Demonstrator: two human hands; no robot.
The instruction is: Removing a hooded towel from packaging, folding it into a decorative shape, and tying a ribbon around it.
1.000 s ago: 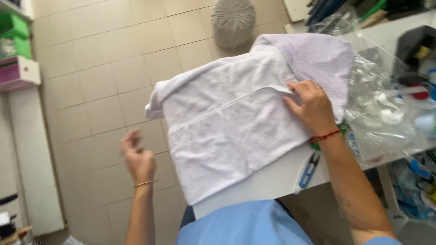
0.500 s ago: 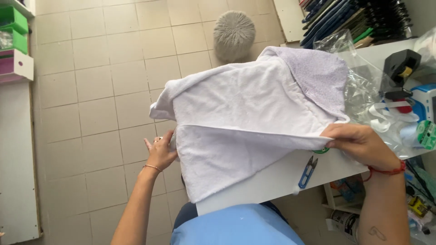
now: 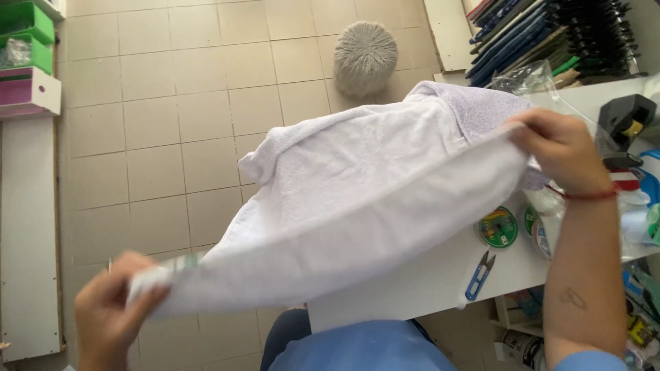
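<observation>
A white terry towel (image 3: 357,199) is stretched out in the air between my two hands, over the edge of a white table (image 3: 412,282). My left hand (image 3: 110,309), at the lower left and blurred, pinches one corner of the towel. My right hand (image 3: 560,151), with a red cord on the wrist, grips the opposite end up at the right. The towel's far edge droops onto a pale lilac cloth (image 3: 481,103) lying on the table.
Blue thread snips (image 3: 479,276) and rolls of tape (image 3: 498,227) lie on the table near my right arm. A black tape dispenser (image 3: 625,124) and stacked folders (image 3: 536,34) sit at the far right. A grey pouf (image 3: 364,55) stands on the tiled floor; coloured boxes (image 3: 24,62) are at left.
My left hand moved down and left, taking hold of a towel corner. My right hand rose with the other end, lifting the towel off the table and pulling it out long.
</observation>
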